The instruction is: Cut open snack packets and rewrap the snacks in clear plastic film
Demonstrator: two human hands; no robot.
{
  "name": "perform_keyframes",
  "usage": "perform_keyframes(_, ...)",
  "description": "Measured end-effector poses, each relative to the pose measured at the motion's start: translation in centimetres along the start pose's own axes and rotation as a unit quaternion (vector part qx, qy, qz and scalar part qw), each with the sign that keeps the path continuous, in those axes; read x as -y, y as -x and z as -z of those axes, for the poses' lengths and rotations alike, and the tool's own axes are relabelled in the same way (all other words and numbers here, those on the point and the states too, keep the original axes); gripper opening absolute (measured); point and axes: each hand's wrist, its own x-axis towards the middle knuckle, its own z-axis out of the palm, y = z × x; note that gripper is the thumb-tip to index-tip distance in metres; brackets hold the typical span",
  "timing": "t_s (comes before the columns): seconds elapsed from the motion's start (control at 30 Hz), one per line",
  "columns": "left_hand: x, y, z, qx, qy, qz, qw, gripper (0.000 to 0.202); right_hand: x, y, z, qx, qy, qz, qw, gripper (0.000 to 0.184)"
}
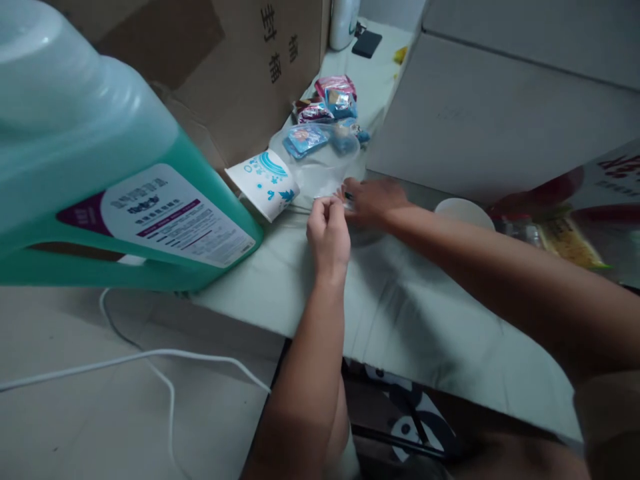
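Here's the cup (265, 183), lying over on the pale surface (410, 333), and just right of it both hands are at work on the plastic (325, 170), a clear, crumpled sheet or bag spreading to the right of the cup and behind it. The left hand (329, 230), right of the cup and a little nearer, has its grip pinched, thumb and finger together on the plastic's near end. In comes the right hand (375, 200), farther right of the cup, fingertips meeting the same end; they blur there, so I can't tell whether that grip is closed. A blue packet (306, 140) lies behind the cup, in or under the plastic, hard to say which, and more packets (341, 103) bunch up beyond that. Left of the cup, tilted and huge, looms the jug (150, 143) of green liquid; the cardboard box (240, 100) stands behind the cup, the white carton (475, 100) well to its right. A white bottle (344, 23) and a dark flat thing (367, 44) sit far behind the cup, while a cable (170, 357) loops nearer and lower, over to its left.
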Motion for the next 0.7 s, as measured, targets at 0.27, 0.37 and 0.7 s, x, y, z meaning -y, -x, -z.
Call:
perform_keyframes(0.27,0.5,-0.9,0.3,-0.027,-0.038,0.003,0.999,0.023,-2.8,4.2,6.1,0.100,0.083,-0.082,0.988,0.039)
perform_keyframes(0.37,0.1,-0.3,-0.2,0.017,-0.008,0.043,0.999,0.005,-3.7,4.7,8.5,-0.006,-0.073,-0.107,0.992,0.027)
perform_keyframes(0.7,-0.5,1.3,-2.1,0.111,0.020,0.081,0.990,0.021,-1.7,-13.5,8.1,-0.241,-0.293,-0.078,0.922,0.053)
